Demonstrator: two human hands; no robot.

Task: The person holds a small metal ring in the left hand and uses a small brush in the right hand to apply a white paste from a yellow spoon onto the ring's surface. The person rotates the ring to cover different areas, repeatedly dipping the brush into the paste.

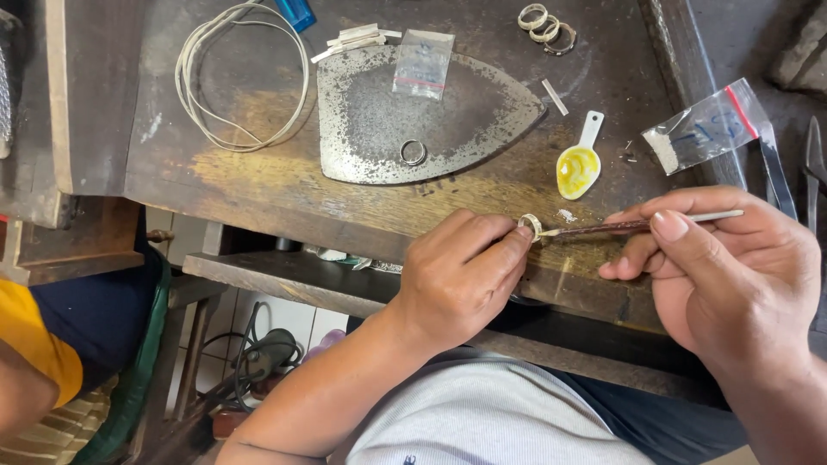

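Note:
My left hand [461, 275] pinches a small silver ring [530, 226] between thumb and fingertips at the front edge of the wooden bench [258, 164]. My right hand [732, 275] grips a thin brush-like stick [637, 224] whose tip touches the ring. Just beyond lies a small white spoon [579, 164] holding yellow paste, with a speck of white powder [566, 215] beside the ring.
A flat iron-shaped metal plate [370, 120] carries a ring [413, 152] and a small plastic bag [422, 62]. Three rings [545, 27] lie at the back. A coiled white wire [241, 77] is left, another bag [702, 129] and pliers [810, 164] right. Another person's arm [30, 362] shows at left.

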